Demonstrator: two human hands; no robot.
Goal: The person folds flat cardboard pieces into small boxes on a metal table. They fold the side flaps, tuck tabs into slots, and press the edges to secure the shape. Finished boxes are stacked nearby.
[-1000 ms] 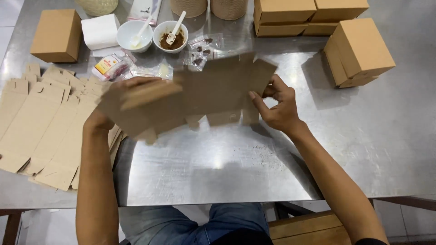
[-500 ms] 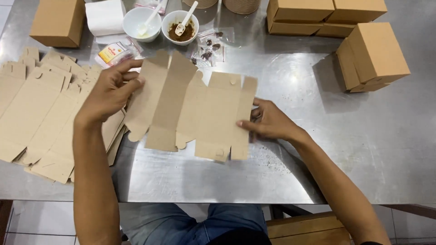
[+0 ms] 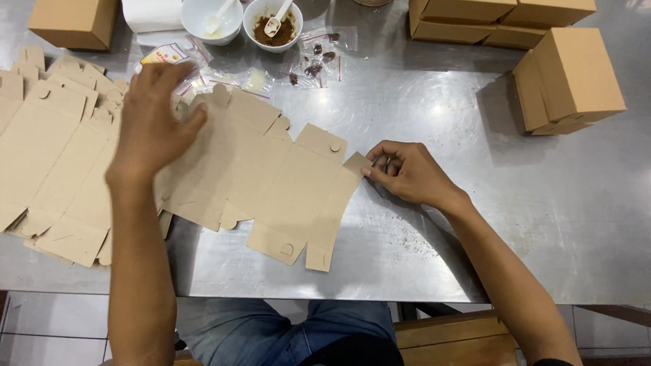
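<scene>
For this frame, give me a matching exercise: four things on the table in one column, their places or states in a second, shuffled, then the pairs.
Things:
1. flat cardboard blank
2. bowl of brown powder
3. right hand
4. folded box

Places or states:
A. pinching the blank's right corner flap
B. standing closed at the table's right side
C. lying unfolded between both hands
D. at the far edge, a white spoon in it

Pairs: 1-C, 2-D, 3-A, 4-B
</scene>
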